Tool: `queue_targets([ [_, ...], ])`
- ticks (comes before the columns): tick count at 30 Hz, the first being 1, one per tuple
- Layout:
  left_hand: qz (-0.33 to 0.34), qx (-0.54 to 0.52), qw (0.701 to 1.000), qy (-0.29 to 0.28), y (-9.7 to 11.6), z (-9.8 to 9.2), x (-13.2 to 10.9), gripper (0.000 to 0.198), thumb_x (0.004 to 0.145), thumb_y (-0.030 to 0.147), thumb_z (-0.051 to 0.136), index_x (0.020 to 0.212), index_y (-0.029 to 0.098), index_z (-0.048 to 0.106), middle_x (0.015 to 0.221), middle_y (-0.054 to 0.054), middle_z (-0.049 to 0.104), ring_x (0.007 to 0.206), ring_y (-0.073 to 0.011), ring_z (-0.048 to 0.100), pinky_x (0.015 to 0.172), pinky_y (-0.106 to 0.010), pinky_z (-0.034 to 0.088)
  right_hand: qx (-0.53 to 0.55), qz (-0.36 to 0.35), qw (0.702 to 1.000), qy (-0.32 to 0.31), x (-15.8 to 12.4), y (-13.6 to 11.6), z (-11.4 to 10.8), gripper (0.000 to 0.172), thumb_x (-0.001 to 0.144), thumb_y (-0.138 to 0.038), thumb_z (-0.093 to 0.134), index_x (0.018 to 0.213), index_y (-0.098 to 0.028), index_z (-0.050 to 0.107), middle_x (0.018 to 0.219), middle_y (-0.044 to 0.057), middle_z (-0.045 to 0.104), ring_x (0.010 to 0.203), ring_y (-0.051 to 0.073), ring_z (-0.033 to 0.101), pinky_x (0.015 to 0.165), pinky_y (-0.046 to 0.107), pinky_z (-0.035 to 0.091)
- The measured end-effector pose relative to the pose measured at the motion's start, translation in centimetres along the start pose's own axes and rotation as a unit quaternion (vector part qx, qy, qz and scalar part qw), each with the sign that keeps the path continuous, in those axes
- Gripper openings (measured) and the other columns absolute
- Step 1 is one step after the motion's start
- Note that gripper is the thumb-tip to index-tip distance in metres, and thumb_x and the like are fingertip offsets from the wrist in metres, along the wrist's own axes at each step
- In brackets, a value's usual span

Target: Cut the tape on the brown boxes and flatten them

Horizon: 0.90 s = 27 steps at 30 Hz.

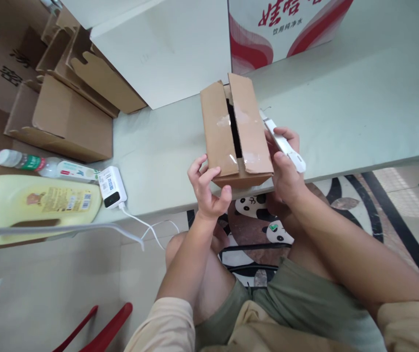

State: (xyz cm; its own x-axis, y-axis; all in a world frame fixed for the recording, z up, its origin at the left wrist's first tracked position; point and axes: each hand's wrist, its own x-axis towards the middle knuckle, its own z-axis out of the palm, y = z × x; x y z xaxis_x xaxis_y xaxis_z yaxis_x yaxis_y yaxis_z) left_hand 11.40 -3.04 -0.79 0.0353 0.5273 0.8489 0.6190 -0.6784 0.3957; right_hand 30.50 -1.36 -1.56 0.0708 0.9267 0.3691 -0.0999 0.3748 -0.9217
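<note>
A small brown cardboard box (235,129) stands at the near edge of the pale green table (359,112). Its top flaps are nearly closed, with a dark gap along the middle and bits of clear tape. My left hand (207,188) grips the box's near left corner, fingers curled over the edge. My right hand (286,166) rests against the box's right side and holds a white utility knife (282,142) that points away along the box.
Several opened cardboard boxes (63,117) lie at the left. A large white box (165,49) and a red-and-white carton (279,24) stand at the back. A yellow bottle (33,205), a clear bottle (48,166) and a white charger (112,187) with cable sit at left.
</note>
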Motion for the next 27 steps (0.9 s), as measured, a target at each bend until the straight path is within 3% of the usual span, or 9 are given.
queue_targets([
  [5, -0.062, -0.04, 0.997, 0.016, -1.0, -0.4, 0.1, 0.035, 0.094, 0.058, 0.056, 0.103, 0.025, 0.048, 0.129, -0.009, 0.06, 0.128, -0.0237, 0.06, 0.105, -0.049, 0.053, 0.007, 0.022, 0.999, -0.026, -0.1, 0.1, 0.1, 0.056, 0.088, -0.069, 0.059, 0.129, -0.035, 0.043, 0.144, 0.007, 0.062, 0.138, 0.026, 0.059, 0.109, 0.052, 0.052],
  [11, -0.134, -0.07, 0.985, 0.089, -2.4, -1.2, 0.6, 0.041, 0.096, 0.064, 0.052, 0.097, 0.023, 0.047, 0.119, -0.01, 0.069, 0.119, -0.0213, 0.068, 0.099, -0.042, 0.055, -0.008, 0.046, 0.997, -0.063, -0.3, -0.8, 0.3, 0.053, 0.089, -0.065, 0.061, 0.129, -0.034, 0.044, 0.143, 0.006, 0.063, 0.138, 0.025, 0.058, 0.11, 0.049, 0.052],
  [17, -0.141, -0.037, 0.982, 0.117, -3.3, -2.6, 1.3, 0.031, 0.102, 0.051, 0.049, 0.1, 0.02, 0.055, 0.107, -0.008, 0.078, 0.106, -0.0185, 0.075, 0.093, -0.036, 0.056, -0.015, 0.082, 0.994, -0.07, -0.5, -2.0, 0.7, 0.049, 0.092, -0.062, 0.059, 0.128, -0.033, 0.044, 0.145, 0.008, 0.061, 0.138, 0.027, 0.058, 0.116, 0.053, 0.048],
  [23, -0.173, -0.05, 0.976, 0.121, -3.6, -2.7, 1.6, 0.038, 0.099, 0.055, 0.051, 0.097, 0.019, 0.058, 0.106, -0.008, 0.077, 0.1, -0.017, 0.074, 0.089, -0.033, 0.054, -0.027, 0.085, 0.993, -0.083, -0.5, -1.8, 0.4, 0.046, 0.093, -0.056, 0.06, 0.129, -0.033, 0.043, 0.145, 0.008, 0.06, 0.138, 0.028, 0.058, 0.118, 0.054, 0.045],
  [27, -0.164, -0.085, 0.976, 0.116, -4.4, -2.6, 1.5, 0.039, 0.097, 0.057, 0.054, 0.097, 0.018, 0.059, 0.106, -0.008, 0.076, 0.098, -0.0168, 0.073, 0.085, -0.031, 0.053, -0.109, 0.111, 0.985, -0.069, -0.3, -1.6, 0.3, 0.043, 0.092, -0.046, 0.058, 0.13, -0.03, 0.044, 0.14, 0.009, 0.063, 0.138, 0.03, 0.057, 0.117, 0.058, 0.043],
])
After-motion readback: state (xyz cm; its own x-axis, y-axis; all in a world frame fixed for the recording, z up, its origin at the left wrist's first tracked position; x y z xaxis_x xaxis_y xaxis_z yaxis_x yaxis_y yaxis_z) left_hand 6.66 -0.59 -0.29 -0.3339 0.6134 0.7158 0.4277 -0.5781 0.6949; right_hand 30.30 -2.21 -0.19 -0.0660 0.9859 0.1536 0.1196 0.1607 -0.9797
